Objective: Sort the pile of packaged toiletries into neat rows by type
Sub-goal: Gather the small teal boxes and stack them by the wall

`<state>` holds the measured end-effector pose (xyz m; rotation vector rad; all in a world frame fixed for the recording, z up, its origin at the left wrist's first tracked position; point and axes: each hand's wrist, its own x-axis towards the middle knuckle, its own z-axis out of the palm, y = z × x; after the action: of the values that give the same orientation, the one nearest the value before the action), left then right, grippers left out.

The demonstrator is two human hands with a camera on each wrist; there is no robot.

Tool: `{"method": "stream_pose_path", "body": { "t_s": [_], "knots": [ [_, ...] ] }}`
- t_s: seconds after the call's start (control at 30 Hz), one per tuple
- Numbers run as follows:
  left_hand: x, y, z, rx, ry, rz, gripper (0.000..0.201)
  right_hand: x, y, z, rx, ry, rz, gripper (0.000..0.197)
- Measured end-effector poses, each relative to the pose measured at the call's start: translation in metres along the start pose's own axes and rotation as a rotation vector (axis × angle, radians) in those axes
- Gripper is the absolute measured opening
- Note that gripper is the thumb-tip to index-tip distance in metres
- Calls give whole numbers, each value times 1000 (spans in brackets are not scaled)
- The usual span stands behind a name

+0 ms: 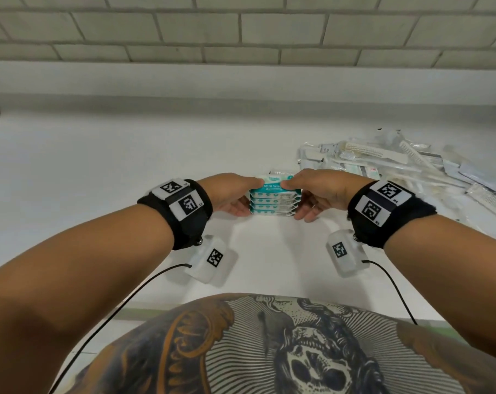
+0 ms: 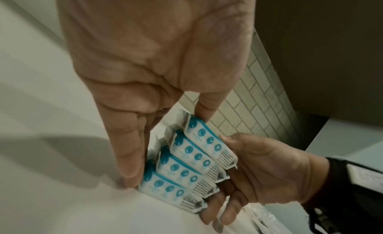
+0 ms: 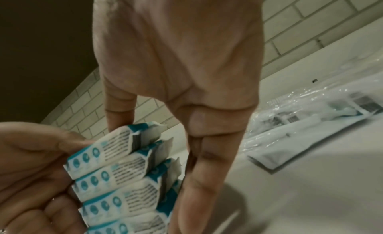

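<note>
4 wipe packs [image 1: 274, 201] sit stacked on the counter [image 1: 99, 166] between my hands, long axis left-right. Left hand [image 1: 232, 194] and right hand [image 1: 317, 194] each clasp an end. The pile [image 1: 406, 169] lies right, nearer my right hand.

White countertop [image 1: 99, 172], pale grey brick-tiled wall [image 1: 241, 29] behind, even indoor light

Likely a bathroom or washroom: white counter [image 1: 99, 166] against a pale brick-pattern tiled wall [image 1: 241, 29].
</note>
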<state>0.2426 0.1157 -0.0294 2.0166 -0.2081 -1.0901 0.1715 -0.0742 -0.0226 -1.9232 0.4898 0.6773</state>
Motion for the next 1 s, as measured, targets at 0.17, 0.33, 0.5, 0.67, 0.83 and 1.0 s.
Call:
{"method": "stream_pose_path", "body": {
  "t_s": [0.17, 0.33, 0.5, 0.67, 0.83, 1.0],
  "knots": [
    [6, -2, -6, -25, 47, 21, 36, 11, -6, 2, 26, 0, -23, 41],
    [18, 0, -31, -37, 109, 43, 35, 35, -29, 7, 86, 45, -55, 38],
    [42, 13, -62, -77, 185, 27, 36, 72, -59, 0, 153, 106, -52, 38],
    [81, 36, -98, -129, 231, 19, 35, 113, -90, -18, 223, 131, -33, 42],
    [131, 61, -132, -211, 288, 37, 29, 162, -123, -46, 281, 195, -29, 43],
    [181, 88, -163, -275, 355, 39, 31, 212, -153, -79, 358, 255, -1, 49]
  ]
}}
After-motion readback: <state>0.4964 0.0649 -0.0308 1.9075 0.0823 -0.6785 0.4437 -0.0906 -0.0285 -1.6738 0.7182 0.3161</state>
